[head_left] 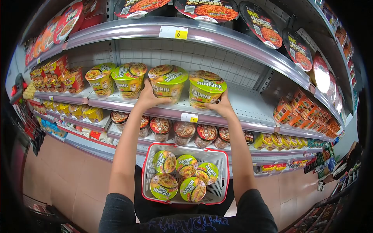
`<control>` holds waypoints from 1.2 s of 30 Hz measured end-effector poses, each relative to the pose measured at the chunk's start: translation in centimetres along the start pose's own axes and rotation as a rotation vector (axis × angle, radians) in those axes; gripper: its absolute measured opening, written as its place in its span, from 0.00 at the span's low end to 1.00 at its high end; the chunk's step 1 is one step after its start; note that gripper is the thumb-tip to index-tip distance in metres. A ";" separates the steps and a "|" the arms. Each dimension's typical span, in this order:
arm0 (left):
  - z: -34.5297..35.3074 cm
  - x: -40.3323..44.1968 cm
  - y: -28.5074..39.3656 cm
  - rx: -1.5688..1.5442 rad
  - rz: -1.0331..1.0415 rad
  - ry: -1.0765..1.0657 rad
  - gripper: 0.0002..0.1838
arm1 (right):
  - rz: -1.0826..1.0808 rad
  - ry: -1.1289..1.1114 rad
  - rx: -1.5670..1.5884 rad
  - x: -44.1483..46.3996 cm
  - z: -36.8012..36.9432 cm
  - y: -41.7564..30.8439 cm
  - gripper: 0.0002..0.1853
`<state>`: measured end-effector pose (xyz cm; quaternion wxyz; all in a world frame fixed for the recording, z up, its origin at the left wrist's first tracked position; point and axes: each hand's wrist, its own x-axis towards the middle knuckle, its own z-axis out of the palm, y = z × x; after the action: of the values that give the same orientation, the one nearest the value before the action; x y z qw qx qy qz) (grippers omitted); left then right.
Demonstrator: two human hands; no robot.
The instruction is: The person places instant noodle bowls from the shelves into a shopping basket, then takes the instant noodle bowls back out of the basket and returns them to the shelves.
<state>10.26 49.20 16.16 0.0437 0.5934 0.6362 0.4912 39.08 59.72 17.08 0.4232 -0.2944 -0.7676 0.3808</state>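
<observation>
Currently clasps upright, in curled fingers [147,85], left cup [168,86] just right of left hand [149,98], right cup [205,91] just left of right hand [222,106].

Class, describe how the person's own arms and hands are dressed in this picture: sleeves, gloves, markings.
The left hand and right hand wear no gloves, and no watch or bracelet shows. Both forearms are uncovered below short, plain dark grey sleeves. The dark shirt front carries a blue-purple outlined design.
</observation>
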 end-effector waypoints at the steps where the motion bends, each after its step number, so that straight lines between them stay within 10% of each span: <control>1: -0.1 0.0 0.0 0.001 -0.001 -0.004 0.61 | -0.014 0.008 -0.029 0.0 0.0 0.1 0.52; 19: -1.3 -1.1 0.8 0.172 0.031 0.029 0.54 | -0.024 -0.059 -0.089 -0.8 0.4 -1.9 0.56; 31: 2.5 -15.0 1.1 0.202 0.218 0.439 0.38 | -0.545 0.471 -0.315 -12.6 1.6 1.2 0.60; 36: 7.2 -27.3 -3.2 0.088 -0.056 -0.003 0.33 | -0.003 -0.008 -0.468 -26.1 4.2 7.3 0.52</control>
<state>20.57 32.14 -4.07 0.0325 0.5776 0.6732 0.4605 48.56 42.01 -1.59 0.3411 -0.3817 -0.8371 0.1930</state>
